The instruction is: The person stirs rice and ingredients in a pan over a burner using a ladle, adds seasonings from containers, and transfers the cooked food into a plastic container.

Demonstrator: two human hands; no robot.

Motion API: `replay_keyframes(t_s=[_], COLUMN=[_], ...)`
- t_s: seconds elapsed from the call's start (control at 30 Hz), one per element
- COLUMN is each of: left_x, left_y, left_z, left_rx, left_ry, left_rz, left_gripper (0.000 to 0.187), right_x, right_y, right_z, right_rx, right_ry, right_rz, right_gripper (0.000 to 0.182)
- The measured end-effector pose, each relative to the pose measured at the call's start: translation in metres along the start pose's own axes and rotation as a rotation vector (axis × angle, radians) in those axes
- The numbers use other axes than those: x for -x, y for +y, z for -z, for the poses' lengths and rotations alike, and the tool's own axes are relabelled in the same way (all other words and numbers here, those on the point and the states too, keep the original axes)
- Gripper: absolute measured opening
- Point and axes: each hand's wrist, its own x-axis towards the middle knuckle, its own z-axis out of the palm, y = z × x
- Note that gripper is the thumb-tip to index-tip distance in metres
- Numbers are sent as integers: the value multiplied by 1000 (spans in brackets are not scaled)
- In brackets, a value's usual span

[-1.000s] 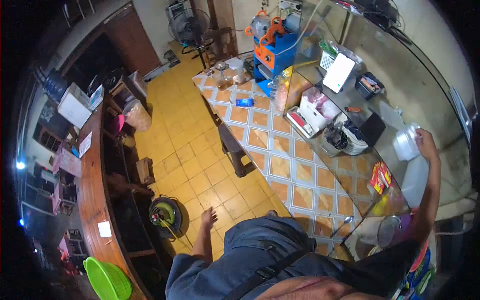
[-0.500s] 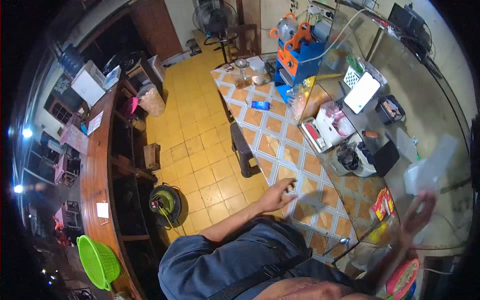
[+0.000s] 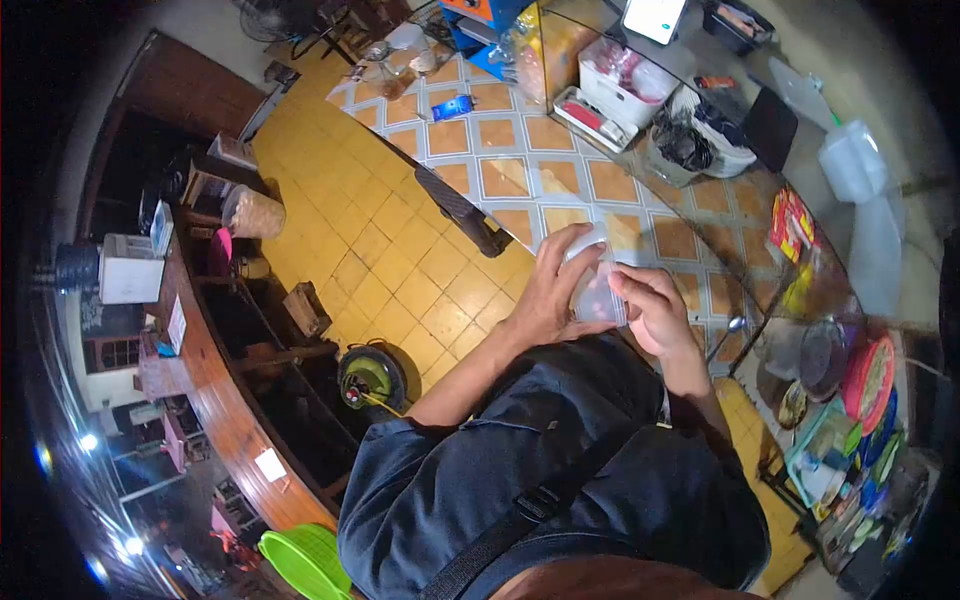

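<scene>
Low over the near edge of the table [image 3: 500, 175], close to my chest, both hands meet around a thin translucent plastic piece [image 3: 598, 297]. Whether it is a small bag or a cup I cannot tell; pinkish spots show on or through it. Curled fingers of my left hand [image 3: 550, 290] grip it from the left, with a pale rounded edge showing by the fingertips. My right hand [image 3: 652, 308] pinches its upper right side between thumb and fingers. Part of the plastic is hidden behind the fingers.
Across the table lie a blue packet [image 3: 453, 108] and glass jars [image 3: 392, 80]. A white bin [image 3: 620, 95], black plastic bags [image 3: 682, 145] and a red packet [image 3: 793, 225] line the glass case. A spoon [image 3: 737, 323] lies right of my hands; a red basin [image 3: 870, 382] stands farther right.
My right hand has come back from the far right by the glass case to meet my left hand at the plastic piece. The view has turned and shifted, so the table appears higher.
</scene>
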Motion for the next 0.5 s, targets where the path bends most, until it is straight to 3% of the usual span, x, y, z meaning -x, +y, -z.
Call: replay_keyframes(t_s=[0.03,0.17,0.5], left_x=[2,5,9], left_y=[0,0,-20], left_z=[1,5,-10], left_rx=[9,14,96], left_ry=[-12,-27,-255], left_rz=[-1,-3,39], left_gripper=[81,76,73], right_x=[1,1,4], right_y=[-1,4,15], right_z=[0,-3,20], right_rx=[-134,-235,-161], right_ry=[-57,-44,40], right_rz=[-105,-115,-99], right_gripper=[18,17,16])
